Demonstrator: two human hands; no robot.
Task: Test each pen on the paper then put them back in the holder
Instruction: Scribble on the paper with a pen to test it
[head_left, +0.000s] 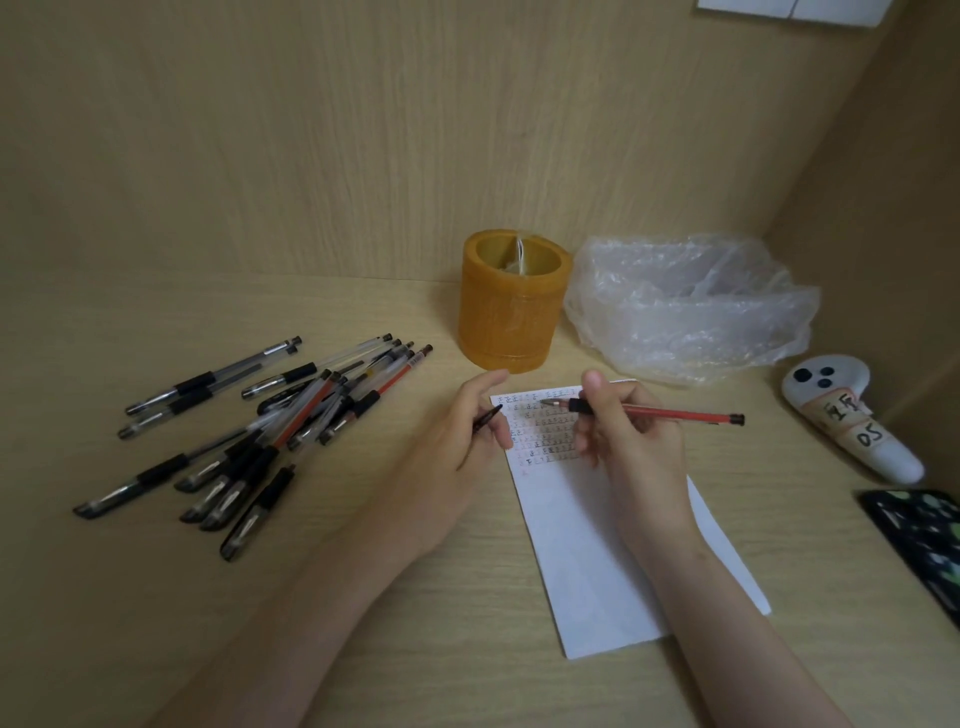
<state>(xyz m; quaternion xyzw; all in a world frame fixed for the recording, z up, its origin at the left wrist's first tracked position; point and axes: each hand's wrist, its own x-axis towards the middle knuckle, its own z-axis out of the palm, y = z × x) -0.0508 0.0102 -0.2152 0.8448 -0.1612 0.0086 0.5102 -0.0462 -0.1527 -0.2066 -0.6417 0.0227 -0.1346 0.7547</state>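
Note:
My right hand (631, 436) grips a red pen (675, 414), uncapped, its tip just above the top of a white paper (597, 545) that carries rows of small test marks. My left hand (462, 441) rests at the paper's left edge and pinches a dark pen cap (487, 417). An orange cylindrical holder (511, 301) stands upright behind the paper. Only a small white item shows inside it, no pens. A pile of several capped pens (249, 431), mostly black-gripped with some red, lies on the desk to the left.
A crumpled clear plastic bag (691, 306) lies right of the holder. A white controller with taped labels (852, 415) sits at the far right, and a dark patterned phone (919, 540) lies near the right edge. Wooden walls close the desk at the back and right.

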